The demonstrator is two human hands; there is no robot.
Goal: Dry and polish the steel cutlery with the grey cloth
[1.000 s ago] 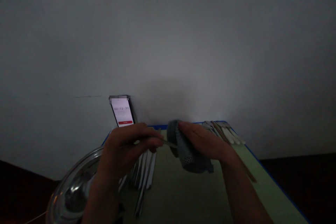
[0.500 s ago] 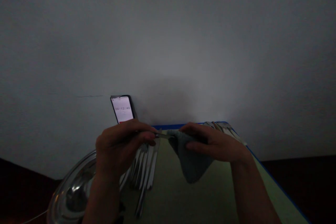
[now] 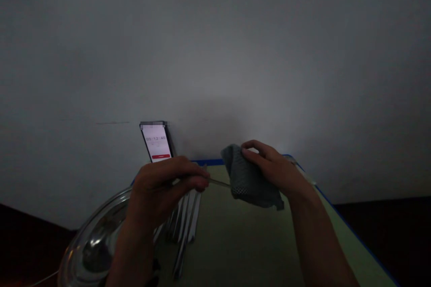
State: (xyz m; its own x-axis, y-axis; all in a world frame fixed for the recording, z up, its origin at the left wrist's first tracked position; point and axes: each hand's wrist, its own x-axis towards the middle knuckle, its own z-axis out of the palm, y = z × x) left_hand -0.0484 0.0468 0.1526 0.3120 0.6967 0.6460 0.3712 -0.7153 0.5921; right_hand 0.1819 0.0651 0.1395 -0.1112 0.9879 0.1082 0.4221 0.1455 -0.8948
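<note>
Head view: left hand pinches shut on a thin metal utensil, its tip running into the cloth. Right hand is closed around the cloth. Spare cutlery and bowl sit lower left of the cloth, phone upper left. Versus 0.5 s ago: cloth bunched up and raised.

Dim room, bare grey wall behind green blue-edged table.

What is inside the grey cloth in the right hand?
One end of a thin metal utensil, held by the left hand, goes into the cloth. Its tip is covered.
</note>
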